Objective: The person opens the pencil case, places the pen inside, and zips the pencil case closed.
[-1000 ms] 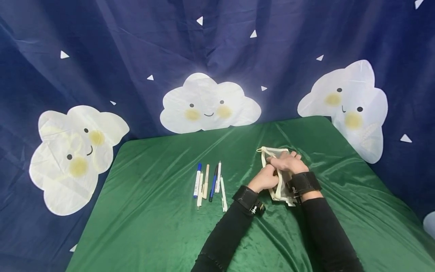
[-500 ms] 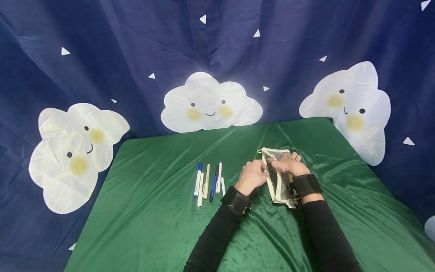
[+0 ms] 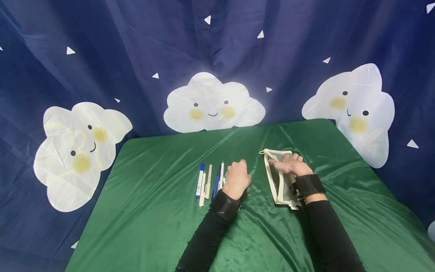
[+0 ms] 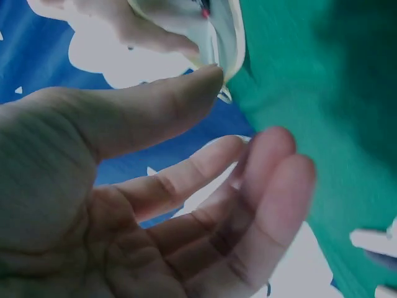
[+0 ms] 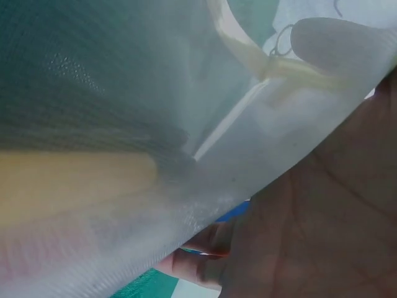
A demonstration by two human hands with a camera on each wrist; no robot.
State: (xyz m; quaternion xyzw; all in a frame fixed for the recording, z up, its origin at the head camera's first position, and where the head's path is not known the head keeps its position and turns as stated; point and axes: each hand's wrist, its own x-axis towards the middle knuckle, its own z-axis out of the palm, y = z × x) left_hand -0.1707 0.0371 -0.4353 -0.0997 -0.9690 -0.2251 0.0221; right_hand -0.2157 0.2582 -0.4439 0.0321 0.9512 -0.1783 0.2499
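Note:
My left hand (image 3: 236,179) is over the cloth between the pens and the pouch, just right of a white pen (image 3: 222,172). In the left wrist view its fingers bend loosely, thumb apart from them, with nothing held. The right hand (image 3: 291,166) holds the pale mesh zip pouch (image 3: 287,190) by its side, thumb at the opening and fingers behind the mesh. The pouch's zip stands apart. Through the mesh, the right wrist view shows a blurred beige stick-like thing (image 5: 74,186) inside; a dark, red-tipped thing (image 4: 205,9) shows there in the left wrist view.
Left of the left hand lie a blue-capped marker (image 3: 199,181), a cream pen (image 3: 202,192), a beige pen (image 3: 208,183) and a blue pen (image 3: 216,185), roughly side by side. Green cloth (image 3: 153,211) covers the table; a dark blue cloud-print curtain (image 3: 136,37) hangs behind.
My left hand has come away from the pouch opening and moved left to the pens, partly covering the rightmost ones. The right hand keeps its hold on the pouch.

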